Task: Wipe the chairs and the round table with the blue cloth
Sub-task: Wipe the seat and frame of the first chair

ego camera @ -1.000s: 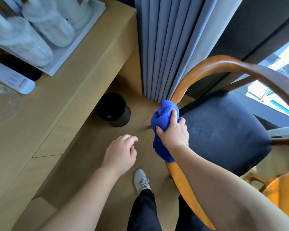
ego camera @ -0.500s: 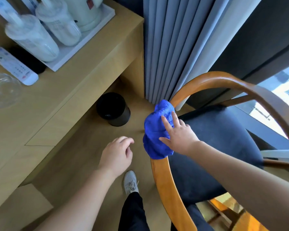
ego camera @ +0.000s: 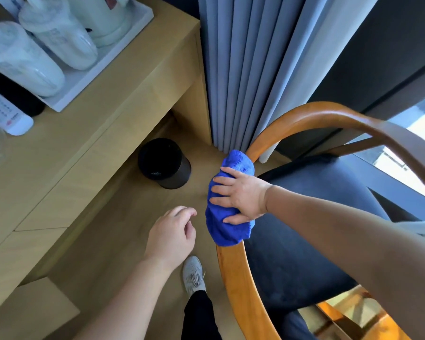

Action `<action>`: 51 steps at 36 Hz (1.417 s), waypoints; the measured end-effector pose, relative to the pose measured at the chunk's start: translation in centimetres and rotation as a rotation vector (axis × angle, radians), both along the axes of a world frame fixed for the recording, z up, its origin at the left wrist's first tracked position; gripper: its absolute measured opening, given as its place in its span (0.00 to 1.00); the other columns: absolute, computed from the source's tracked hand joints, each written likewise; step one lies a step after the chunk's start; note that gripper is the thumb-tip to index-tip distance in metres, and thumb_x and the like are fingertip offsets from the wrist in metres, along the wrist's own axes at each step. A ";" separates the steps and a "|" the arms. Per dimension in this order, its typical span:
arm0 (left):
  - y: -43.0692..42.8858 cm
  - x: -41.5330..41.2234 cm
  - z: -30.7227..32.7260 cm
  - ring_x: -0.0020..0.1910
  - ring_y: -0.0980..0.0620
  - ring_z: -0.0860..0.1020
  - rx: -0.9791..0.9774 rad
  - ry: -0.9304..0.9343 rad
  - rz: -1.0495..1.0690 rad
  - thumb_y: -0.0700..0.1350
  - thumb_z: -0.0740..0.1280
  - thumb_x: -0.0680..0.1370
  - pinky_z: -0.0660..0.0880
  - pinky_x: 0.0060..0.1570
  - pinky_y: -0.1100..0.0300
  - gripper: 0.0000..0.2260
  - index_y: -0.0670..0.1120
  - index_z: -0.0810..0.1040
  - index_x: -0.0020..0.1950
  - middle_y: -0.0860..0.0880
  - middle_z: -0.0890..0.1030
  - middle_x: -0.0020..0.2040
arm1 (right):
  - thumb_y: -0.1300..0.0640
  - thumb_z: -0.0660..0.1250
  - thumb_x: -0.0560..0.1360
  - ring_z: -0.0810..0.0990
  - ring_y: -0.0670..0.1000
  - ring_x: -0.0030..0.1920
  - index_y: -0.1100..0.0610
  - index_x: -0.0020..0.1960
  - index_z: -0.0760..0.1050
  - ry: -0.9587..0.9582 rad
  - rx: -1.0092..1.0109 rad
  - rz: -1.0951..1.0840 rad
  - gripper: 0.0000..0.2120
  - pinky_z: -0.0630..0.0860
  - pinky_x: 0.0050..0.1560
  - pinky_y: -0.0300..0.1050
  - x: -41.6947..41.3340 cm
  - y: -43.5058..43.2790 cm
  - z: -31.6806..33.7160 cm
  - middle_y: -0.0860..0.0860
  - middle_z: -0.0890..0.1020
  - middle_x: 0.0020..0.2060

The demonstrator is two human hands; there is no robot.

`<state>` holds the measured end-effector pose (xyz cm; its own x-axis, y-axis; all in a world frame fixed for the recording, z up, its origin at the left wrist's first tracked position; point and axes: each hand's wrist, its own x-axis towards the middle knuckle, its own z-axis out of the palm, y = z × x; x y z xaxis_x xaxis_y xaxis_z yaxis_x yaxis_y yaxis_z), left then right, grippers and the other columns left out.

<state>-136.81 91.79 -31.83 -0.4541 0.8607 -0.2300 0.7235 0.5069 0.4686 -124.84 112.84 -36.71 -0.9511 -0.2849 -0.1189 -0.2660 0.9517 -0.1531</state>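
This looks like a hotel guest room. A light wooden desk (ego camera: 103, 133) carries a white tray (ego camera: 127, 42) with a pale kettle (ego camera: 108, 18) and 2 upturned cups (ego camera: 59, 38) sealed in clear wrapping, and a white remote control (ego camera: 8, 116) lies beside the tray. A small black waste bin (ego camera: 165, 165) stands on the wood floor under the desk, near full-length grey-blue curtains (ego camera: 243, 69) and a large window (ego camera: 415, 133), where an armchair (ego camera: 304, 114) with a curved wooden rail and dark blue seat stands.

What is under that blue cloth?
The chair's curved wooden rail enters the blue cloth at both ends; the right hand grips the cloth around it. The covered stretch is hidden.
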 end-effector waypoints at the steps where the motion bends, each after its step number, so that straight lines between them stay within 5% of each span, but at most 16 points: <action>1: 0.2 0.0 -0.1 0.48 0.52 0.78 0.000 -0.001 0.002 0.37 0.65 0.71 0.74 0.44 0.58 0.12 0.47 0.79 0.52 0.55 0.79 0.51 | 0.37 0.61 0.75 0.74 0.61 0.63 0.55 0.62 0.78 0.046 -0.020 -0.005 0.26 0.58 0.71 0.62 -0.1 0.2 -0.3 0.55 0.80 0.58; 15: 3.4 -0.4 -0.2 0.50 0.52 0.78 -0.026 -0.010 -0.004 0.37 0.65 0.73 0.77 0.46 0.57 0.12 0.46 0.79 0.54 0.53 0.80 0.53 | 0.38 0.61 0.74 0.78 0.60 0.48 0.57 0.56 0.80 0.192 0.097 -0.220 0.25 0.68 0.65 0.58 -0.5 5.7 -0.8 0.55 0.82 0.48; 35: 8.7 1.1 0.3 0.51 0.57 0.77 -0.042 0.030 -0.093 0.41 0.66 0.75 0.72 0.47 0.68 0.12 0.50 0.78 0.58 0.55 0.79 0.55 | 0.37 0.55 0.74 0.76 0.61 0.55 0.56 0.62 0.77 0.227 0.118 -0.563 0.29 0.66 0.64 0.59 2.2 12.8 2.2 0.55 0.80 0.55; 51: 14.1 2.6 1.4 0.54 0.56 0.77 -0.011 0.048 -0.152 0.45 0.65 0.77 0.73 0.50 0.65 0.12 0.51 0.77 0.60 0.54 0.78 0.57 | 0.36 0.49 0.75 0.74 0.59 0.59 0.54 0.66 0.73 0.191 -0.029 -1.032 0.31 0.63 0.66 0.56 6.3 19.4 3.4 0.53 0.78 0.59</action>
